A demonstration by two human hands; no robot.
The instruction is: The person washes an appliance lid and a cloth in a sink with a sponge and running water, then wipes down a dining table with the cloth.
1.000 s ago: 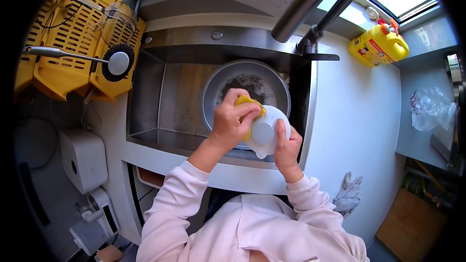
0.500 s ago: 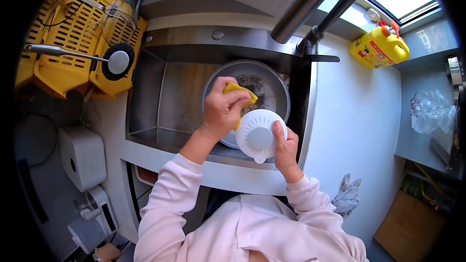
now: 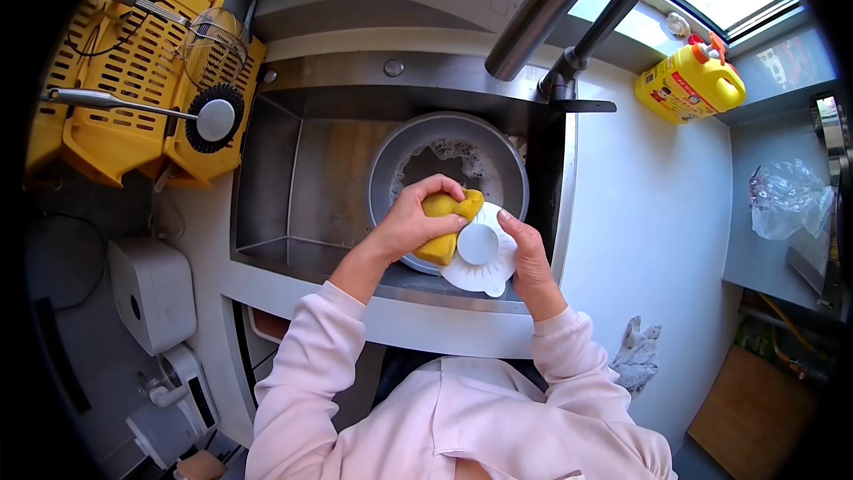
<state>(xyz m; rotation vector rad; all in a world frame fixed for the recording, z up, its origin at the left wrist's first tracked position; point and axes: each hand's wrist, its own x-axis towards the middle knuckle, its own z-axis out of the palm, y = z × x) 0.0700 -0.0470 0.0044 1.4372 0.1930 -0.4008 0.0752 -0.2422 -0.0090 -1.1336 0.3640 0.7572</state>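
Note:
My left hand is closed round a bunched yellow cloth, which presses against the left rim of a white slotted plastic piece. This piece is round, with slits around a raised flat centre and a small tab at its near edge. My right hand grips it at the right edge, thumb on top and the other fingers mostly hidden. Both hands are over the near side of a grey round basin holding foamy water. The basin stands in a steel sink.
A faucet reaches over the sink's back right. To the right are a yellow detergent bottle, a clear plastic bag and a grey cloth. A yellow rack with a round black brush and a whisk stands left.
The yellow cloth has come down from above the white piece onto its left rim with my left hand. My right hand has turned the piece slightly.

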